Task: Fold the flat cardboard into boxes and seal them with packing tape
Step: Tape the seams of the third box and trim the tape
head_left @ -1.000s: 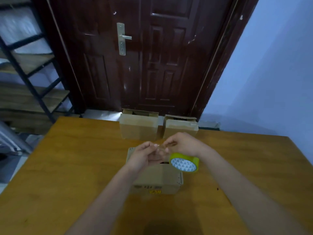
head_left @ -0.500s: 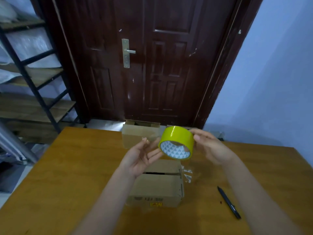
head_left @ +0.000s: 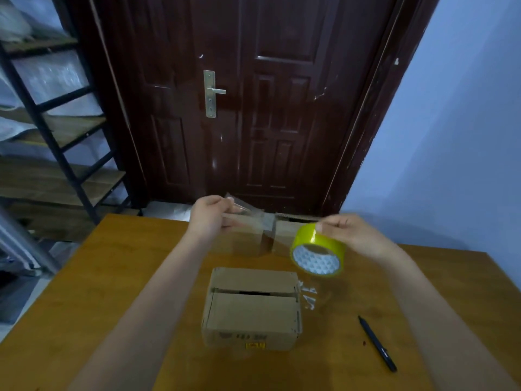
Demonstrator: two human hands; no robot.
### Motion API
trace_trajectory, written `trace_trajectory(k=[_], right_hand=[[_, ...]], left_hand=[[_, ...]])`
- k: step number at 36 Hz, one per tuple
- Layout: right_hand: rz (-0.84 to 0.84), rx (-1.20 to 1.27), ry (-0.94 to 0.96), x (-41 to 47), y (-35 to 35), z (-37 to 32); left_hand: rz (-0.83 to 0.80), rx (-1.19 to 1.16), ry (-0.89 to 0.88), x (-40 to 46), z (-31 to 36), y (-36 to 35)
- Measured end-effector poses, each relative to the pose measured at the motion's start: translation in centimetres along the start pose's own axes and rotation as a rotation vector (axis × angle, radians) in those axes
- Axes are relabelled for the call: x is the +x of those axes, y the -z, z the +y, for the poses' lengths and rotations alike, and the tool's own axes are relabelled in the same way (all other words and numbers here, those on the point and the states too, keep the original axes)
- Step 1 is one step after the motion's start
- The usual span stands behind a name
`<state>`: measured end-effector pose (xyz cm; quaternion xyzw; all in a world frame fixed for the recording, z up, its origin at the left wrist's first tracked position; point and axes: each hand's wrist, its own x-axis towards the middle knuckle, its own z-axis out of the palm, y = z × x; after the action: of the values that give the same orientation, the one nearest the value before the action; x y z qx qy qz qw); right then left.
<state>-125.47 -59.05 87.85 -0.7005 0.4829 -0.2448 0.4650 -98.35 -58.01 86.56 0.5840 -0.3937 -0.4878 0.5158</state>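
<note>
Sitting on the orange-brown desk [head_left: 112, 277], the folded cardboard box [head_left: 252, 307] has its top flaps closed but the seam between them untaped and slightly gapped. Above it, the right hand [head_left: 353, 235] fingers grip the yellow-green tape roll [head_left: 318, 251]; the left hand [head_left: 210, 218] fingers pinch the clear tape's free end, strip stretched between. Risk: slack strip could twist, sticking to itself or landing off-seam.

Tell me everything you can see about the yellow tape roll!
The tape roll is a thick ring, glossy yellow-green outside, with a white triangle-patterned core facing the camera. It hangs tilted in the air above the table, beyond the cardboard box. The right hand pinches its top edge. A clear strip of tape stretches from it to the left hand.
</note>
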Motion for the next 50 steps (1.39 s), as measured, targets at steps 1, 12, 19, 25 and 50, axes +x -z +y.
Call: trace_trajectory(k=[1, 12, 19, 25, 50], right_hand=[[-0.039, -0.154, -0.065, 0.0, 0.0, 0.9], [0.019, 0.222, 0.036, -2.6, 0.8, 4.8], [-0.085, 0.213, 0.012, -2.6, 0.9, 5.4], [-0.138, -0.338, -0.094, -0.8, 0.0, 5.8], [0.013, 0.037, -0.149, -1.5, -0.4, 10.4]], left_hand=[[0.008, -0.011, 0.025, 0.1, -0.4, 0.3], [0.058, 0.035, 0.181, -0.8, -5.8, 2.4], [0.1, 0.057, 0.151, -1.3, -7.3, 2.1], [0.175, 0.179, 0.172, -1.1, -8.8, 1.3], [0.197, -0.723, 0.349, -2.8, -16.2, 2.3]])
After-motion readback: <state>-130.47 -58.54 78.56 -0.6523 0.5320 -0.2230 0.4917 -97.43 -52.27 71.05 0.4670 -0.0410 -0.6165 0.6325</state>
